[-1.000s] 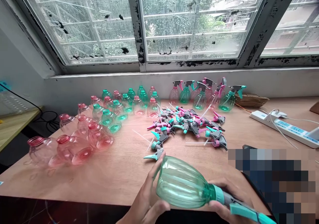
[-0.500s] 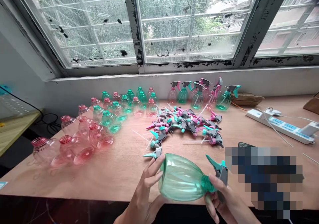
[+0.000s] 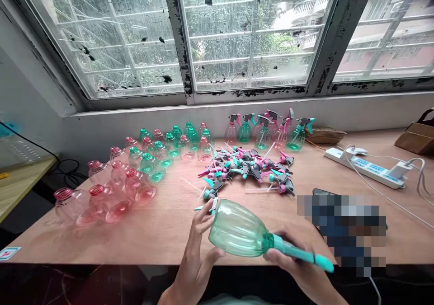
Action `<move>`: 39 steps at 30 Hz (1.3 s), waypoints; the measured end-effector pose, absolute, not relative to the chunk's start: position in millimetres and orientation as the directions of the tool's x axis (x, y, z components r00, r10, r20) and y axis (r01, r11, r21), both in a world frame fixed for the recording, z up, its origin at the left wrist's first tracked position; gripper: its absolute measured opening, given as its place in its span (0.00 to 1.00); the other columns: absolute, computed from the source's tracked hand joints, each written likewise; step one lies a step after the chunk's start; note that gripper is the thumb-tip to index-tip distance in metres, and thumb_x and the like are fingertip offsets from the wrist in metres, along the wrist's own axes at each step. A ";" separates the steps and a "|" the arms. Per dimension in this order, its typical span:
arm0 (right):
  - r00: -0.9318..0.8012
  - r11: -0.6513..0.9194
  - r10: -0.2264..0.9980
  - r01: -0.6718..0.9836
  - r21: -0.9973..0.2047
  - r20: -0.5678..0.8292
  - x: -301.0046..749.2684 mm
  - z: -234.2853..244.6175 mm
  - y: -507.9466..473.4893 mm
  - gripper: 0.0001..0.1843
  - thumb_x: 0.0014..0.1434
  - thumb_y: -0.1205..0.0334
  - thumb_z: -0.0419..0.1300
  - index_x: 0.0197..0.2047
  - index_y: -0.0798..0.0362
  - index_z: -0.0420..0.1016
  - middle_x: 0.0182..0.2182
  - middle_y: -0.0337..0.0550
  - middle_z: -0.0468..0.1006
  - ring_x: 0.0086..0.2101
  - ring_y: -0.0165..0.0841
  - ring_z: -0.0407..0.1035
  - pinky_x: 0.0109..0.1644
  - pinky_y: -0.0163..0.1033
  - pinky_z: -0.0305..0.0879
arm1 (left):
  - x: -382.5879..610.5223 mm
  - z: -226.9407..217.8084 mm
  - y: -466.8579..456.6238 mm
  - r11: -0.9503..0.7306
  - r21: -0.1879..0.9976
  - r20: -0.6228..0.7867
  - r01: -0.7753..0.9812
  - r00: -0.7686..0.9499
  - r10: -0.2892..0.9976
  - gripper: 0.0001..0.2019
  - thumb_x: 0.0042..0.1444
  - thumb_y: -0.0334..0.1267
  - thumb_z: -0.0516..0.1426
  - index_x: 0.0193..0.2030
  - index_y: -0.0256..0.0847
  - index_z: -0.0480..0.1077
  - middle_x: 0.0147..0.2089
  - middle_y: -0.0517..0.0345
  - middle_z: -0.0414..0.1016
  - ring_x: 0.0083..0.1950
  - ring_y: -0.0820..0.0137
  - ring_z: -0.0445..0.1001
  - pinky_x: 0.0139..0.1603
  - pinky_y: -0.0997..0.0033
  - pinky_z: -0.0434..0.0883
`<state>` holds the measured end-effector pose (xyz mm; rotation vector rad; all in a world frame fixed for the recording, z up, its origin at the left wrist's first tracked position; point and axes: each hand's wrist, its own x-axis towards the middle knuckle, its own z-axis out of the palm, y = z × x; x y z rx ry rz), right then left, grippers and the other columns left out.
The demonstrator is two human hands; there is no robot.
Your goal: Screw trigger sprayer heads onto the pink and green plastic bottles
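A translucent green spray bottle (image 3: pixel 237 230) lies on its side in the air above the table's front edge, its neck pointing right. My left hand (image 3: pixel 198 251) holds its base, thumb below and fingers behind. At the neck, my right hand (image 3: pixel 294 255) is closed around the collar of a turquoise-and-grey spray head (image 3: pixel 298 253), whose trigger points down to the right. The spray head sits on the bottle's neck; whether it is tight I cannot tell. Just beyond the bottle lies a pile of loose pink and turquoise spray heads (image 3: pixel 251 167) with tubes.
Open pink bottles (image 3: pixel 111 203) and green bottles (image 3: pixel 158 165) stand on the left. Several bottles with spray heads (image 3: pixel 264 133) line the wall. A white power strip (image 3: pixel 368 167), cables and a blurred-out dark object (image 3: pixel 349 228) are on the right.
The spray head has turned on the neck, its trigger swinging from pointing up and away to down and right. My right hand has rotated with it. The view has shifted slightly.
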<state>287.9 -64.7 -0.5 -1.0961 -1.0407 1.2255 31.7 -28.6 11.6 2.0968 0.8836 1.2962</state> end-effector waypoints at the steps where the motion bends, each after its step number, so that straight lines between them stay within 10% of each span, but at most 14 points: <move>1: 0.024 -0.032 0.999 -0.253 -0.967 -0.039 287.3 -0.6 -64.1 0.20 0.50 0.44 0.77 0.28 0.51 0.81 0.21 0.39 0.80 0.24 0.37 0.72 0.31 0.40 0.70 | 31.5 12.4 -28.0 -0.680 0.686 0.590 0.259 0.349 0.728 0.21 0.74 0.48 0.52 0.71 0.51 0.59 0.80 0.43 0.51 0.78 0.49 0.57 0.72 0.40 0.63; 7: -0.101 -0.222 0.975 -0.366 -0.904 -0.198 290.5 -1.7 -58.9 0.31 0.59 0.31 0.65 0.22 0.51 0.72 0.13 0.36 0.72 0.15 0.30 0.64 0.20 0.36 0.63 | 24.0 12.3 -23.3 -0.792 0.504 0.667 0.346 0.426 0.611 0.24 0.74 0.31 0.52 0.72 0.58 0.58 0.81 0.49 0.48 0.78 0.53 0.56 0.72 0.42 0.64; 13: -0.020 -0.021 1.000 -0.228 -0.973 -0.017 296.2 3.3 -58.2 0.18 0.43 0.51 0.83 0.28 0.51 0.84 0.22 0.37 0.79 0.25 0.34 0.68 0.29 0.37 0.65 | 33.4 14.3 -30.9 -0.644 0.691 0.566 0.329 0.308 0.764 0.30 0.68 0.60 0.54 0.70 0.46 0.61 0.78 0.38 0.56 0.79 0.45 0.55 0.74 0.35 0.61; 21: -0.103 -0.215 0.976 -0.370 -0.904 -0.190 290.6 -1.7 -57.4 0.30 0.58 0.33 0.68 0.24 0.53 0.80 0.16 0.40 0.79 0.19 0.34 0.71 0.26 0.38 0.66 | 31.6 4.5 -19.4 -0.690 0.639 0.592 0.341 0.355 0.724 0.21 0.74 0.40 0.55 0.71 0.53 0.62 0.74 0.45 0.64 0.76 0.53 0.63 0.73 0.43 0.65; 27: -0.137 -0.307 0.952 -0.452 -0.838 -0.275 282.7 -5.8 -56.1 0.27 0.55 0.37 0.73 0.25 0.55 0.80 0.15 0.37 0.78 0.17 0.27 0.69 0.23 0.30 0.65 | 30.0 5.9 -21.9 -0.738 0.588 0.627 0.333 0.388 0.675 0.26 0.71 0.51 0.56 0.70 0.45 0.58 0.76 0.35 0.60 0.78 0.48 0.59 0.74 0.35 0.61; 34: -0.243 -0.451 0.892 -0.468 -0.760 -0.380 285.2 -7.6 -55.2 0.37 0.62 0.32 0.63 0.18 0.56 0.79 0.08 0.32 0.66 0.10 0.23 0.56 0.16 0.29 0.56 | 17.2 21.8 -15.2 -0.824 0.459 0.660 0.333 0.493 0.567 0.21 0.73 0.28 0.53 0.68 0.52 0.64 0.77 0.47 0.63 0.77 0.55 0.62 0.76 0.41 0.60; 39: -0.146 -0.171 0.981 -0.347 -0.922 -0.127 286.4 -5.9 -64.6 0.26 0.54 0.37 0.73 0.23 0.54 0.86 0.19 0.42 0.81 0.23 0.34 0.73 0.30 0.38 0.69 | 27.7 12.4 -20.8 -0.758 0.537 0.636 0.371 0.412 0.652 0.25 0.71 0.56 0.54 0.65 0.42 0.61 0.75 0.31 0.63 0.76 0.46 0.63 0.74 0.32 0.57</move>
